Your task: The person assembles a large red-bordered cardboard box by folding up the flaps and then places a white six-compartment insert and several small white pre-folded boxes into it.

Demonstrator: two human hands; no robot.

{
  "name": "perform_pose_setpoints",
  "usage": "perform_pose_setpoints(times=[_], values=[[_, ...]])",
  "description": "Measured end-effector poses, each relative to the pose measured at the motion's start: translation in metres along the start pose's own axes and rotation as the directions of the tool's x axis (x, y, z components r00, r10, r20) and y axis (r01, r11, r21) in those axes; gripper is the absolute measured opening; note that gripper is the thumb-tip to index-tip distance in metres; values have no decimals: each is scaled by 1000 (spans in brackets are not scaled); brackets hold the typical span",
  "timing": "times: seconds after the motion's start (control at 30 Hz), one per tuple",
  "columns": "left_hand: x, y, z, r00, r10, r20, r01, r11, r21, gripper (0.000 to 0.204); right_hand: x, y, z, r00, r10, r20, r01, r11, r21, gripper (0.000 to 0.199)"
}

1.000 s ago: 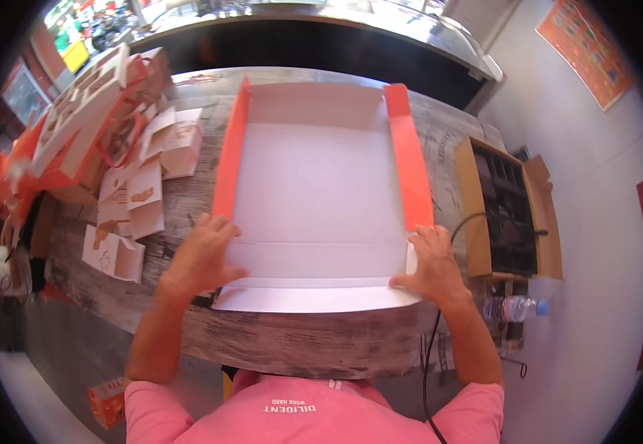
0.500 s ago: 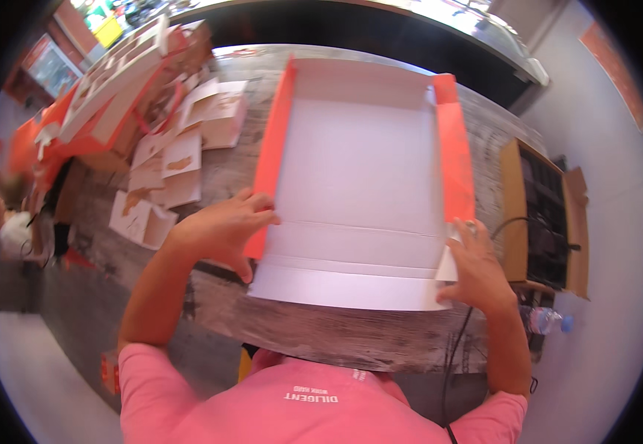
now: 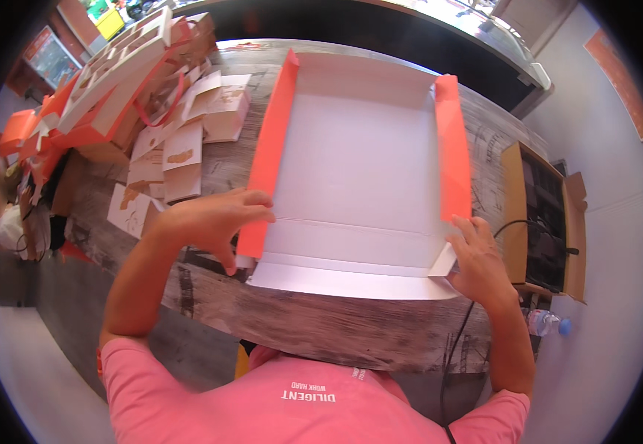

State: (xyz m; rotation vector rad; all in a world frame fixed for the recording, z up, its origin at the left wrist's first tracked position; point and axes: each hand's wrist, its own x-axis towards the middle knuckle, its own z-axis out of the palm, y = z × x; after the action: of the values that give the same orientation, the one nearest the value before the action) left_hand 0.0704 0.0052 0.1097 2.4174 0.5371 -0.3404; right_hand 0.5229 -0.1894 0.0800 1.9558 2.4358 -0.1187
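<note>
A large cardboard box (image 3: 362, 148), white inside with orange side walls, lies unfolded before me. Its far edge and both sides stand up, while the near flap (image 3: 351, 281) lies low toward the table's front edge. My left hand (image 3: 214, 222) is at the near end of the left orange wall (image 3: 273, 140), fingers over it and thumb wide apart. At the near right corner, my right hand (image 3: 480, 259) has bent fingers at the end of the right orange wall (image 3: 453, 155) and against a small white corner flap (image 3: 443, 260). Its thumb is mostly hidden.
White folded card pieces (image 3: 182, 157) with brown patterns lie at the left. Behind them are stacked orange-and-white compartment trays (image 3: 114, 70). On the right stand an open brown carton (image 3: 512, 214) with dark contents and a plastic bottle (image 3: 543, 323). A black cable (image 3: 458, 340) runs beside my right arm.
My left hand has shifted slightly left and its thumb has come away from the near flap. The small right corner flap has turned inward, and the near flap's edge has moved slightly away from me.
</note>
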Motion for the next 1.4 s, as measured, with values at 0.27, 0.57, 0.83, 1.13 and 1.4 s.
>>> perform_pose_setpoints(times=[0.27, 0.57, 0.83, 1.13, 1.4], values=[[3, -3, -1, 1000, -2, -29, 3, 1000, 14, 89, 5, -25, 13, 985, 132, -107, -128, 991, 42, 67], [-9, -17, 15, 980, 85, -183, -88, 996, -8, 60, 8, -38, 34, 972, 189, -140, -178, 980, 89, 84], [-14, -49, 42, 908, 157, -390, -236, 958, -164, 65, 2, -39, 38, 977, 190, -100, -186, 981, 48, 84], [-26, -36, 63, 770, 448, -454, -130, 807, 576, 54, 7, -40, 35, 983, 152, -106, -145, 987, 73, 83], [-13, -41, 47, 827, 482, -290, -266, 790, 553, 36, 3, -43, 31, 980, 183, -76, -180, 983, 46, 81]])
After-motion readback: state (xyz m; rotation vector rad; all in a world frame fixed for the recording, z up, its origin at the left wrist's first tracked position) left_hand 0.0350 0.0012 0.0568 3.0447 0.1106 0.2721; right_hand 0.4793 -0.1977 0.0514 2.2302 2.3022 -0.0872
